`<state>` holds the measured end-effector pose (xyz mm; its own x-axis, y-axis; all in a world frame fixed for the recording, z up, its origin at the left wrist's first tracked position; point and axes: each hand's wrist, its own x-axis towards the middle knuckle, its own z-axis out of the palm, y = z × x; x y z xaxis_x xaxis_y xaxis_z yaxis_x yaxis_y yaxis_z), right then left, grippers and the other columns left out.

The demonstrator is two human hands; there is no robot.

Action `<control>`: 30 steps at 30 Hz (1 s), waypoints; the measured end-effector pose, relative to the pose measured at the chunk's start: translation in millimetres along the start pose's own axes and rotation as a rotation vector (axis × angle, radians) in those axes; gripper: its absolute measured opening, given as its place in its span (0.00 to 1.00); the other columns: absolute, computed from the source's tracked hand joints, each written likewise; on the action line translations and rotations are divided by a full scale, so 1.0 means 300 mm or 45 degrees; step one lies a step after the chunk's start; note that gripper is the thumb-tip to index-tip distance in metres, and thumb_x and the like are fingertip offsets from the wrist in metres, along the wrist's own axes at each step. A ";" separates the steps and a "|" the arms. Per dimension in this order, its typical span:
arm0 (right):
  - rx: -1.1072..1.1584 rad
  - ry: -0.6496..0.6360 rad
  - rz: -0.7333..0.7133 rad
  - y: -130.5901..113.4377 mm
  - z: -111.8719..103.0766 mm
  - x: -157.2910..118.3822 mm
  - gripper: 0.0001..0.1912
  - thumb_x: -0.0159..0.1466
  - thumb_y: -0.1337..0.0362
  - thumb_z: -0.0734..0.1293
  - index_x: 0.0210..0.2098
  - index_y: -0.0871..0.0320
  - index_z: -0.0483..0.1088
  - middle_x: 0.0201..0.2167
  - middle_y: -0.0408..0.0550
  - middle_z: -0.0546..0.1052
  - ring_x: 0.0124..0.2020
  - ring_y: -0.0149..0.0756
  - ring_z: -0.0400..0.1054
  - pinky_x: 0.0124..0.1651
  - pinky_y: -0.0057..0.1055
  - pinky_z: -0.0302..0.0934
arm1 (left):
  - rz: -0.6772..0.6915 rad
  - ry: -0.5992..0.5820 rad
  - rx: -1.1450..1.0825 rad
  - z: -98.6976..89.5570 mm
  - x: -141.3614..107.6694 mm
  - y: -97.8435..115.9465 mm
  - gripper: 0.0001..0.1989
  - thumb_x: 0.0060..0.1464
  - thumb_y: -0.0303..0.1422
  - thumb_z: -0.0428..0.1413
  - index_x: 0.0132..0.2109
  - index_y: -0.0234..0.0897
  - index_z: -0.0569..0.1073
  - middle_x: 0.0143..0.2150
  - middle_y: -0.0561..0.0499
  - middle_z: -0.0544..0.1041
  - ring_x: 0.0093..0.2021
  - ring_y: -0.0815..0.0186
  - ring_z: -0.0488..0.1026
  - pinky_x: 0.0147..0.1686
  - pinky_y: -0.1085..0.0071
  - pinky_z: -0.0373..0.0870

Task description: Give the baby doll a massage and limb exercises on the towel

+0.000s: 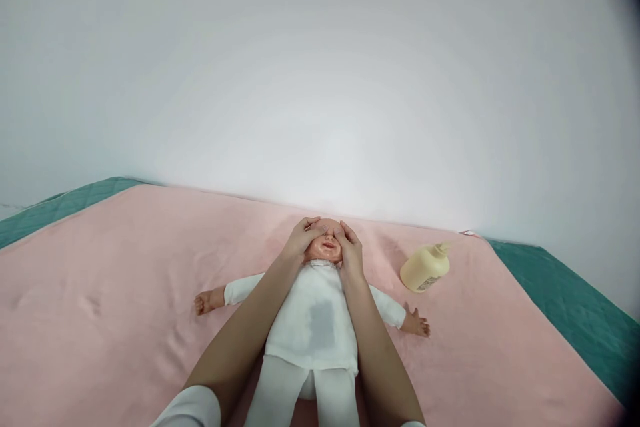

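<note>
A baby doll [315,317] in a white top and white trousers lies on its back, arms spread to both sides. My left hand [303,239] cups one side of its head, with the thumb across the eye area. On the opposite side my right hand [351,247] wraps round the head, its thumb also laid near the eye. Between my hands the doll's mouth and chin [325,250] show, while the eyes are covered. A grey rectangular patch marks the front of the top.
A pale yellow pump bottle [425,268] stands to the right of the doll, above its outstretched hand. Under everything is a pink blanket [125,280], with a green quilted cover [565,293] at both sides. A plain white wall [320,80] rises behind.
</note>
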<state>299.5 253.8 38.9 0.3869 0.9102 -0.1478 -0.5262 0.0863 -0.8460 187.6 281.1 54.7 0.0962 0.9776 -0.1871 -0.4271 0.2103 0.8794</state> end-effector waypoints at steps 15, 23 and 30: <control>0.098 -0.023 0.068 0.002 -0.008 0.020 0.23 0.49 0.66 0.72 0.46 0.59 0.74 0.38 0.49 0.81 0.41 0.42 0.76 0.50 0.41 0.71 | -0.086 -0.077 -0.123 -0.005 -0.006 0.016 0.16 0.44 0.29 0.66 0.42 0.37 0.71 0.38 0.47 0.76 0.36 0.62 0.76 0.38 0.64 0.74; 0.190 0.056 0.132 -0.018 0.007 0.014 0.18 0.49 0.69 0.70 0.40 0.59 0.76 0.34 0.49 0.82 0.37 0.41 0.77 0.46 0.42 0.72 | -0.135 -0.059 -0.138 -0.019 0.006 0.022 0.14 0.49 0.27 0.60 0.45 0.37 0.74 0.41 0.45 0.77 0.39 0.60 0.76 0.43 0.61 0.73; 0.209 0.044 0.078 -0.011 0.011 0.009 0.17 0.49 0.66 0.72 0.39 0.60 0.77 0.33 0.52 0.81 0.37 0.45 0.77 0.46 0.47 0.72 | -0.110 -0.056 -0.158 -0.023 0.009 0.027 0.13 0.48 0.27 0.61 0.43 0.37 0.75 0.41 0.45 0.77 0.40 0.60 0.76 0.44 0.62 0.73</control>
<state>299.9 257.3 43.0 0.3748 0.9015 -0.2164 -0.6648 0.0986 -0.7405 178.3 285.6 58.2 0.1754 0.9552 -0.2383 -0.5228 0.2955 0.7996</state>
